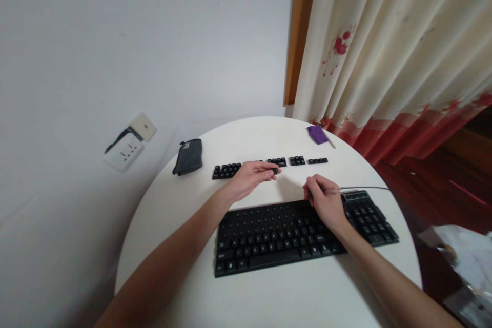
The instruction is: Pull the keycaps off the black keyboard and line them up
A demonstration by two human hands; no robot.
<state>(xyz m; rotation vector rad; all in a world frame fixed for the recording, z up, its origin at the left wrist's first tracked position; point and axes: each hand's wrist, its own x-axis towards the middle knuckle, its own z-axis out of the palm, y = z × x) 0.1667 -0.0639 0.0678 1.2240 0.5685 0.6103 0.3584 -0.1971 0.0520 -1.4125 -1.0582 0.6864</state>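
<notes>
A black keyboard (269, 238) lies on the white round table, its upper rows stripped to bare key stems. My left hand (249, 178) hovers beyond it, thumb and fingers pinched on a small black keycap (274, 170). Over the keyboard's upper right part, my right hand (326, 200) is closed around a thin wire keycap puller (300, 191); the fingers hide most of it, and its wire loop points left. Loose black keycaps (297, 160) stand in grouped rows behind the hands, some of them covered by my left hand.
A dark zip pouch (188, 156) lies at the table's left edge. Near the back right are a purple cloth (317, 134) and a thin stick-like item (329, 141). The keyboard cable (365, 187) runs off rightward. A wall and a curtain (369, 61) border the table (172, 236).
</notes>
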